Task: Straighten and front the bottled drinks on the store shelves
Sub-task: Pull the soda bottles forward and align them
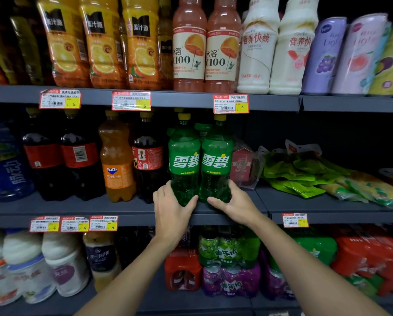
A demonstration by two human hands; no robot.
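**Two Sprite bottles held at the front of the middle shelf**

Head view: Two green bottles are seen standing upright and touching each other near the front edge of the middle shelf, both labels turned outward. The left Sprite bottle is gripped at its base by the left hand, with the thumb laid across the front and the fingers curled round the bottle's left side. The right Sprite bottle is gripped low down in the same way by the right hand. More green bottles are partly seen behind the pair.

Just to the left, a cola bottle and then an orange Fanta bottle are stood on the same shelf. To the right, green pouches are piled lying flat. On the upper shelf, orange juice bottles, C100 bottles and white milk-drink bottles are lined up.
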